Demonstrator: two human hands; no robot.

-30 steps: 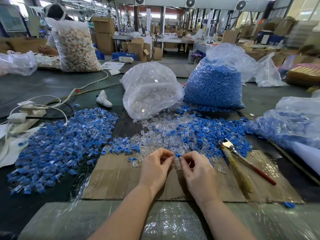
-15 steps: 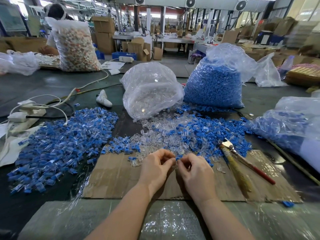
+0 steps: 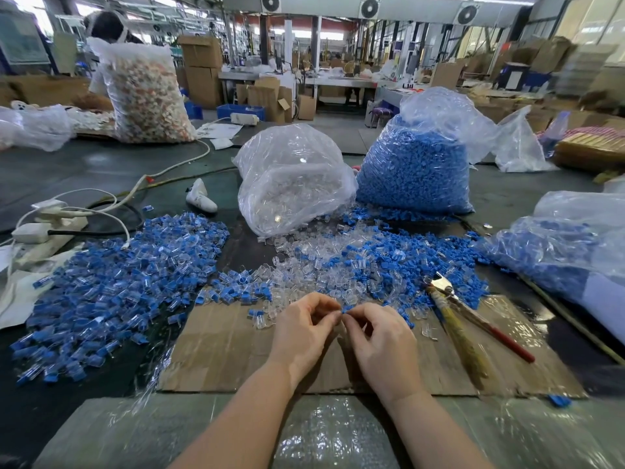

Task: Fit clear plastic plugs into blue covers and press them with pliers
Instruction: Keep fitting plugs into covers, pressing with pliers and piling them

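Note:
My left hand (image 3: pixel 304 328) and my right hand (image 3: pixel 380 336) meet fingertip to fingertip over a cardboard sheet (image 3: pixel 223 346). Between the right fingertips a small blue cover (image 3: pixel 346 309) shows; the left fingers pinch something hidden, seemingly a clear plug. Just beyond lies a mixed heap of loose clear plugs (image 3: pixel 314 265) and blue covers (image 3: pixel 402 262). Pliers (image 3: pixel 473 316) with one red and one yellowish handle lie on the cardboard to the right, untouched. A big pile of fitted blue-and-clear pieces (image 3: pixel 118 286) spreads out on the left.
A clear bag of plugs (image 3: pixel 291 177) and a bag of blue covers (image 3: pixel 416 167) stand behind the heap. Another bag of blue parts (image 3: pixel 568 245) lies at the right. Power strips and white cables (image 3: pixel 50 218) sit at the left. A person works behind a sack (image 3: pixel 145 96).
Both hands have drawn closer together, so the fingertips now touch around the small parts. Nothing else on the table has moved.

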